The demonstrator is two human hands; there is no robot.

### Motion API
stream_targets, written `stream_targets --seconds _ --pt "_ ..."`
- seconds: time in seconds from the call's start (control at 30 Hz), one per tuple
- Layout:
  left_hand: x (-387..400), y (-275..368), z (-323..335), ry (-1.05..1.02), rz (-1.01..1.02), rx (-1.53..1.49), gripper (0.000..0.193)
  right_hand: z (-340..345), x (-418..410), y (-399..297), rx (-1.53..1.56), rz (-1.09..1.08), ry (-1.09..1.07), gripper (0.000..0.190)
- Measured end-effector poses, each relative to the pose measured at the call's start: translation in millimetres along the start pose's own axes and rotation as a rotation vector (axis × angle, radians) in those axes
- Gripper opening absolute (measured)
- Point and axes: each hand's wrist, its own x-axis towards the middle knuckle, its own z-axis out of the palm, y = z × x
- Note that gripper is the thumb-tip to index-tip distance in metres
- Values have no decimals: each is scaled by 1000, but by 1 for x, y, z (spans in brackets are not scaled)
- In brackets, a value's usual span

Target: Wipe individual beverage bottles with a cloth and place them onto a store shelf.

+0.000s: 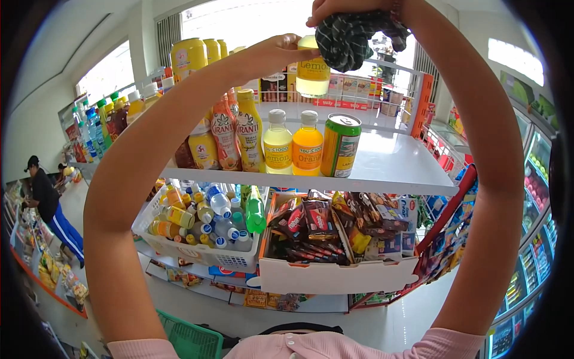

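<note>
My left hand (pixel 287 48) grips a lemon drink bottle (pixel 312 74) of pale yellow liquid, held upright in the air above the shelf. In my right hand (pixel 343 8) is a bunched dark checked cloth (pixel 345 42). The cloth hangs against the upper right side of the bottle and hides its cap. Below, on the white shelf (pixel 394 155), stand a second lemon bottle (pixel 278 146), an orange drink bottle (pixel 307 148) and a green-topped can (pixel 341 146). Left of them are Kiranti bottles, one yellow (pixel 249 134) and one orange-red (pixel 225 139).
Under the shelf sit a white plastic basket (pixel 224 260) of bottles and a white box (pixel 336 276) of packaged snacks. A green basket (pixel 190 334) is near my body. Drink coolers (pixel 529 251) line the right. Another person (pixel 47 197) stands at the far left.
</note>
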Motion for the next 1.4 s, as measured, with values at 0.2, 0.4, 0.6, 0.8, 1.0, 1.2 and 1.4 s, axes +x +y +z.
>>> stream_targets --seconds 0.2,0.4,0.6,0.8,1.0,1.2,1.4 --pt "3 -13 1 -27 -108 76 74 22 50 40 32 -196 -94 36" --pt "-2 -7 6 -78 -166 124 77 47 65 53 166 -149 -262 27" --pt "3 -19 13 -82 -160 213 77 56 68 53 167 -142 -297 28" --pt "6 -26 11 -162 -187 353 72 78 71 43 161 -51 -348 31" --pt "-2 -9 -17 -304 -347 746 57 121 116 43 81 -223 -376 33" --pt "-31 -8 -34 -58 -86 778 35 143 124 37 115 -244 -512 33" --pt "-72 30 -36 32 -146 707 29 154 131 28 191 -286 -548 33"
